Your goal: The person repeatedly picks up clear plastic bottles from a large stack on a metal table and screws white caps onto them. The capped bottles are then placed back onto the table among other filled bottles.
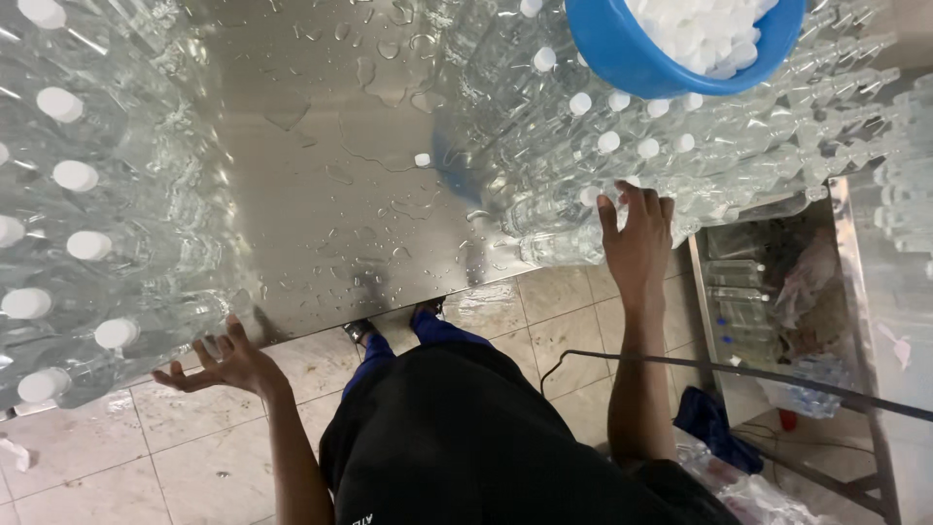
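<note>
clear bottles (573,219) under right grip (637,243)

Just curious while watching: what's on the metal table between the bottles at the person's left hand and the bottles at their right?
In the head view, wet steel table with water drops and one loose white cap; no bottles stand there.

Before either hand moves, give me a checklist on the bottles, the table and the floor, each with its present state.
1. Left hand on a capped bottle at the table edge: ok.
2. Right hand resting on the right bottle pile: ok.
3. Steel table dry: not ok, water drops.
4. Blue bowl holds white caps: ok.
5. Loose cap lying alone on the table: not ok.
6. Floor tiles dry: cannot tell.
</note>
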